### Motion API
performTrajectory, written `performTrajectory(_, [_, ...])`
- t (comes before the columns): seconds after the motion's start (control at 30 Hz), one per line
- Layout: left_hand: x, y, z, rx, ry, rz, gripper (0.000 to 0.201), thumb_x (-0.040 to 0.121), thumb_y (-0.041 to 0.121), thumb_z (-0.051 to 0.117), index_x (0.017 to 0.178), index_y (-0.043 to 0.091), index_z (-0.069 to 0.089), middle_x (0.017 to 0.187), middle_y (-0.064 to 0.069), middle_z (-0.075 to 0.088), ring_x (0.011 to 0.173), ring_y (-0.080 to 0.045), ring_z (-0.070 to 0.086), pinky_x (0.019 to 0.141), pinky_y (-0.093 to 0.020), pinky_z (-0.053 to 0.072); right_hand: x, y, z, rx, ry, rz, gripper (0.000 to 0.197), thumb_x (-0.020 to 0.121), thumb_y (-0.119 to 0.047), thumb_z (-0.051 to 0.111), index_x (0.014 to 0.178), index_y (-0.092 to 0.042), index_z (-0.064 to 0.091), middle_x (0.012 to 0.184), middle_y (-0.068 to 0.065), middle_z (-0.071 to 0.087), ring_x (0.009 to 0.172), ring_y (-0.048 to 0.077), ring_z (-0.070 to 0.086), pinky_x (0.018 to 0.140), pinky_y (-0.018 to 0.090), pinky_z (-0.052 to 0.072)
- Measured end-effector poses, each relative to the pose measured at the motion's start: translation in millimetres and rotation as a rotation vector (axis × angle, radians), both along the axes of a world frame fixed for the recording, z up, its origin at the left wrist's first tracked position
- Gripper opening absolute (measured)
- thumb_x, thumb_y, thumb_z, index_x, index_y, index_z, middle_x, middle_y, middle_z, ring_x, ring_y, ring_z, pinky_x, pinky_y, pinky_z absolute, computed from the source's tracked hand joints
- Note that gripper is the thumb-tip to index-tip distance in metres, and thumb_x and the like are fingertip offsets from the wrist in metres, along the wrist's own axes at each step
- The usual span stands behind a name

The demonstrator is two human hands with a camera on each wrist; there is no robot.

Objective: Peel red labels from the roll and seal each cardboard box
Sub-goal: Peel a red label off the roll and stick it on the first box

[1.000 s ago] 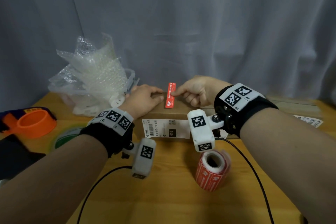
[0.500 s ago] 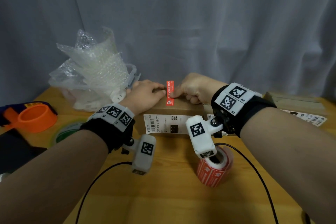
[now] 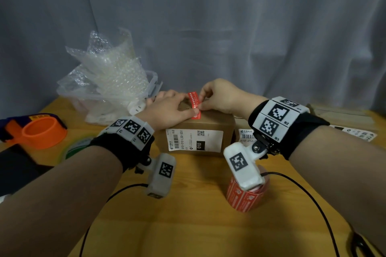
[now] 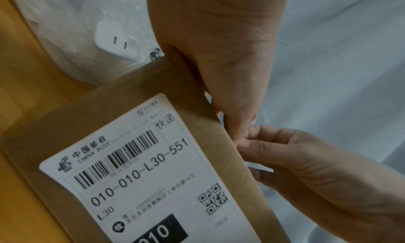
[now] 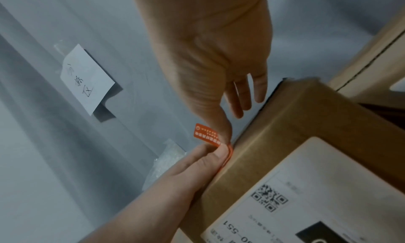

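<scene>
A brown cardboard box (image 3: 227,125) with a white shipping label on its front stands mid-table. A red label (image 3: 193,104) rises from its top near the front edge. My right hand (image 3: 217,98) pinches the label's upper part between thumb and forefinger, and the right wrist view shows that red label (image 5: 206,134) standing free of the box (image 5: 295,125). My left hand (image 3: 167,108) lies on the box top, its thumb pressing the label's lower end at the edge. The red label roll (image 3: 246,198) stands upright in front, partly hidden by the right wrist camera.
A clear bin with bubble wrap (image 3: 108,77) and a white plug (image 3: 137,107) sits behind the box on the left. An orange tape dispenser (image 3: 41,131) and green tape roll (image 3: 77,148) lie far left. Loose shipping labels (image 3: 355,133) and flat cardboard (image 3: 342,112) lie right. Cables (image 3: 302,190) cross the table front.
My right forefinger touched the label's side before; now thumb and forefinger pinch it. My left thumb has slid onto the label's lower end at the box edge.
</scene>
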State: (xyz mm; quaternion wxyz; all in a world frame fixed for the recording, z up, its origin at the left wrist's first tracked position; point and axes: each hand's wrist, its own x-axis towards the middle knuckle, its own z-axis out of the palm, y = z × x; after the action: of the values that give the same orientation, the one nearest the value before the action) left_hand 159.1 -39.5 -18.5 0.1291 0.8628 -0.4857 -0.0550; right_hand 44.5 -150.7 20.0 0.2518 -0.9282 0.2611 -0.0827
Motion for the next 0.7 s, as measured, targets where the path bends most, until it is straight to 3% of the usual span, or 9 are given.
performTrajectory(0.13, [0, -1, 0, -0.018, 0.017, -0.001, 0.061, 0.080, 0.069, 0.045, 0.135, 0.043, 0.037, 0.141, 0.001, 0.039, 0.135, -0.021, 0.027, 0.106, -0.044, 0.019, -2, -5, -6, 0.095, -0.090, -0.014, 0.016, 0.077, -0.017, 0.075, 0.089, -0.007, 0.071, 0.079, 0.001, 0.063, 0.078, 0.013, 0.056, 0.069, 0.022, 0.045])
performTrajectory(0.43, [0, -1, 0, -0.015, 0.003, -0.008, 0.061, 0.078, 0.069, 0.046, 0.134, 0.045, 0.038, 0.140, 0.002, 0.039, 0.135, -0.021, 0.028, 0.106, -0.045, 0.017, 3, -5, -10, 0.009, -0.059, -0.029, 0.017, 0.077, -0.025, 0.075, 0.085, -0.011, 0.070, 0.078, -0.001, 0.063, 0.074, 0.011, 0.056, 0.060, 0.016, 0.042])
performTrajectory(0.6, [1, -2, -2, -0.017, -0.009, -0.001, 0.062, 0.078, 0.070, 0.047, 0.133, 0.045, 0.038, 0.141, 0.002, 0.039, 0.135, -0.021, 0.028, 0.109, -0.047, 0.018, 2, -4, -12, 0.082, -0.073, -0.049, 0.024, 0.079, -0.023, 0.074, 0.093, -0.004, 0.072, 0.088, 0.007, 0.067, 0.082, 0.015, 0.060, 0.080, 0.031, 0.052])
performTrajectory(0.7, [2, -3, 0, 0.004, 0.004, 0.005, 0.065, 0.076, 0.072, 0.048, 0.134, 0.045, 0.037, 0.143, 0.002, 0.037, 0.137, -0.022, 0.027, 0.111, -0.052, 0.013, 2, -4, -12, 0.149, -0.089, -0.073, 0.023, 0.078, -0.024, 0.074, 0.089, -0.004, 0.071, 0.079, 0.003, 0.065, 0.075, 0.014, 0.059, 0.067, 0.024, 0.051])
